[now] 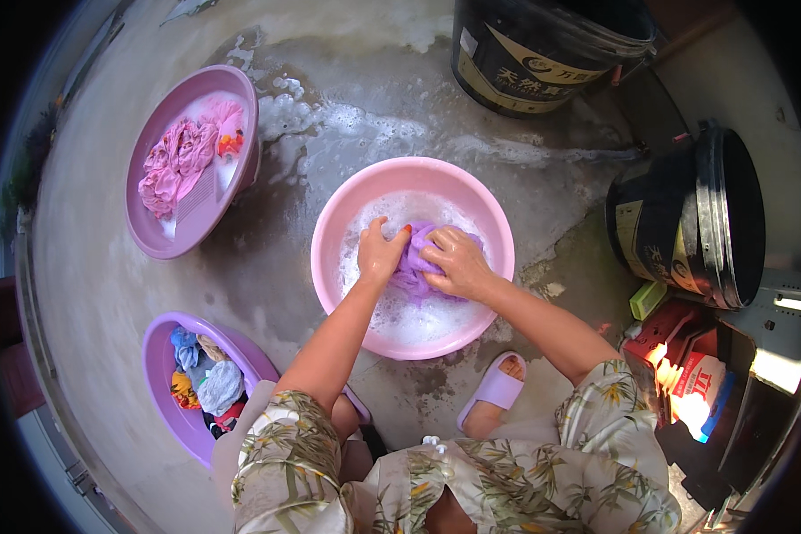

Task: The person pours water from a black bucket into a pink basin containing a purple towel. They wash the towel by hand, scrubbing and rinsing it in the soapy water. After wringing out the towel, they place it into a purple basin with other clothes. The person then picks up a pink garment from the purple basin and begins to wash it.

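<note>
A pink plastic basin (pixel 327 200) of sudsy water stands on the floor in front of me. In it lies a bunched, wet purple cloth (pixel 414 267). My right hand (pixel 459 262) has its fingers curled into the cloth's right side and grips it. At the cloth's left edge is my left hand (pixel 382 252), fingers spread over the suds. Its thumb reaches to the fabric; whether it presses on it is hard to tell. White foam (pixel 407 327) covers much of the water and hides the lower part of the cloth.
A mauve washbasin (pixel 197 230) with a ribbed board holds pink clothes (pixel 180 160) in suds at upper left. Lower left, a purple tub (pixel 157 374) holds mixed garments (pixel 220 387). Black buckets (pixel 534 73) stand at right, near a green bar (pixel 647 300). The concrete floor is wet and foamy.
</note>
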`<control>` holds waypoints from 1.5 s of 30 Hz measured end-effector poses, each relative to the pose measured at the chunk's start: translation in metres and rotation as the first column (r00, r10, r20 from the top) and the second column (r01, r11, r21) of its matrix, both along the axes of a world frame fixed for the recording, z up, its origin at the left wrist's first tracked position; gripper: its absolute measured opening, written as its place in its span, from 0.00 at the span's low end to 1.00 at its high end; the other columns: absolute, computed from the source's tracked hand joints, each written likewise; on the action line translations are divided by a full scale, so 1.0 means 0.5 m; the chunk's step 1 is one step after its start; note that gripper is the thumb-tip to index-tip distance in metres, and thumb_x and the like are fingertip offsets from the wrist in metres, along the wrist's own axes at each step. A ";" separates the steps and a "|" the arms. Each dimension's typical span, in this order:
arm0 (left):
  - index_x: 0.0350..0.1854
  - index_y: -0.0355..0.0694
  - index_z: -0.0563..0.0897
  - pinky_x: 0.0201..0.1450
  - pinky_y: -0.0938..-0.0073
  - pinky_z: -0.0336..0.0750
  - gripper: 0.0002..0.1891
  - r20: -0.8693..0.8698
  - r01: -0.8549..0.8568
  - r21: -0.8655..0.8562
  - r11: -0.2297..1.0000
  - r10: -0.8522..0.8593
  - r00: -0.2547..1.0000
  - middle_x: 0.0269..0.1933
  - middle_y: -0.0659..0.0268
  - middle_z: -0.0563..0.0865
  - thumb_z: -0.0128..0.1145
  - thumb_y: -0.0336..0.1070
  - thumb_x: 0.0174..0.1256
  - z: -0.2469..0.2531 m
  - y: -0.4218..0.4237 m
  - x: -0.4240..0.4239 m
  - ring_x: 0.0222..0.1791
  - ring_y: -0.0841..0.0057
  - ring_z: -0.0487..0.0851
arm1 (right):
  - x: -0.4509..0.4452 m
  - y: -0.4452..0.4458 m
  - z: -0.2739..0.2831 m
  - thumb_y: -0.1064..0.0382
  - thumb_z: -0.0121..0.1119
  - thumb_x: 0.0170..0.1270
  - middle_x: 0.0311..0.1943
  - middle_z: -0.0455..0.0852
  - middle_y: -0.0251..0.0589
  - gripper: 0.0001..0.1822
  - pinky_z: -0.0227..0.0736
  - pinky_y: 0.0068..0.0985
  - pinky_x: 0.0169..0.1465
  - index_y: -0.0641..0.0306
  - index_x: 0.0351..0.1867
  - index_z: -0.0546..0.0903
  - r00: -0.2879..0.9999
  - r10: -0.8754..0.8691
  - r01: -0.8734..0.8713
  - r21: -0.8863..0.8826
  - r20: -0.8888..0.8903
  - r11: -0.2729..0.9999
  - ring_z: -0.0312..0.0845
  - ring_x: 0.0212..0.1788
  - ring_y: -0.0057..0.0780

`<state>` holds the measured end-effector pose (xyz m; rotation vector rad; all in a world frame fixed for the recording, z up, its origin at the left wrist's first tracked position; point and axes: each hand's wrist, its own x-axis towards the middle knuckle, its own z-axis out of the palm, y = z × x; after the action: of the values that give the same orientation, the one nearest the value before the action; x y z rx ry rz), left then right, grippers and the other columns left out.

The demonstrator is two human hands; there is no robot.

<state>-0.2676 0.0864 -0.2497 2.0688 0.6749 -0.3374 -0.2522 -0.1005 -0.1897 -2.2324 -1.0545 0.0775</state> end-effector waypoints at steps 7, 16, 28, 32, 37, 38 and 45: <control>0.61 0.34 0.74 0.66 0.34 0.51 0.37 0.147 0.304 0.450 0.840 -0.405 0.903 0.71 0.41 0.56 0.62 0.56 0.52 -0.024 -0.015 -0.180 0.69 0.37 0.53 | -0.064 -0.021 0.039 0.54 0.66 0.50 0.62 0.66 0.55 0.30 0.54 0.47 0.66 0.54 0.58 0.77 0.924 -0.230 0.263 0.073 -0.305 0.962 0.59 0.65 0.53; 0.60 0.32 0.73 0.62 0.35 0.56 0.30 -0.236 0.508 0.193 0.839 -0.463 0.854 0.68 0.43 0.65 0.57 0.45 0.56 -0.054 -0.084 -0.077 0.64 0.42 0.67 | 0.027 0.079 -0.092 0.49 0.63 0.52 0.54 0.75 0.58 0.24 0.59 0.53 0.59 0.51 0.52 0.82 0.901 -0.375 0.247 -0.450 -0.220 0.858 0.65 0.61 0.54; 0.49 0.40 0.80 0.47 0.61 0.72 0.20 0.197 0.338 0.600 0.726 -0.543 0.816 0.39 0.52 0.83 0.56 0.49 0.60 -0.172 -0.013 0.031 0.40 0.60 0.81 | 0.081 0.110 -0.377 0.58 0.53 0.56 0.38 0.83 0.56 0.15 0.72 0.44 0.45 0.67 0.37 0.82 0.741 -0.648 0.667 -0.294 0.172 0.685 0.80 0.43 0.49; 0.38 0.37 0.77 0.36 0.68 0.72 0.19 0.095 -0.086 -0.431 0.898 0.140 0.985 0.31 0.65 0.80 0.58 0.51 0.61 -0.077 0.013 0.059 0.29 0.75 0.74 | 0.115 0.108 -0.104 0.56 0.59 0.53 0.41 0.82 0.50 0.15 0.71 0.39 0.46 0.64 0.38 0.80 0.862 -0.455 0.396 -0.265 -0.223 0.879 0.77 0.45 0.44; 0.49 0.40 0.78 0.45 0.68 0.74 0.23 0.123 -0.334 -0.313 0.889 0.386 0.914 0.42 0.57 0.79 0.64 0.51 0.58 0.037 -0.019 0.042 0.37 0.72 0.79 | 0.027 0.015 0.020 0.57 0.63 0.52 0.42 0.79 0.48 0.15 0.68 0.38 0.52 0.61 0.39 0.79 0.999 -0.043 0.040 0.177 0.013 0.983 0.74 0.46 0.47; 0.52 0.42 0.78 0.47 0.67 0.74 0.24 0.138 -0.120 -0.120 0.986 0.137 0.981 0.46 0.54 0.78 0.64 0.51 0.58 0.056 -0.025 0.018 0.39 0.69 0.80 | 0.005 -0.008 0.027 0.56 0.63 0.52 0.45 0.77 0.49 0.17 0.66 0.40 0.55 0.60 0.43 0.78 0.989 -0.050 0.082 0.227 -0.141 0.970 0.72 0.50 0.49; 0.67 0.51 0.71 0.59 0.40 0.60 0.35 0.208 0.390 0.514 0.764 -0.552 0.808 0.70 0.47 0.61 0.62 0.50 0.53 0.091 -0.104 -0.154 0.65 0.45 0.63 | -0.080 -0.035 -0.012 0.52 0.62 0.57 0.68 0.57 0.59 0.34 0.46 0.57 0.67 0.51 0.67 0.67 0.910 -0.385 0.350 -0.210 -0.153 0.913 0.49 0.69 0.61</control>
<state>-0.3446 0.0342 -0.2044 2.6583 -0.0271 -0.0856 -0.2923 -0.1182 -0.1956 -2.4907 -0.5257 0.2254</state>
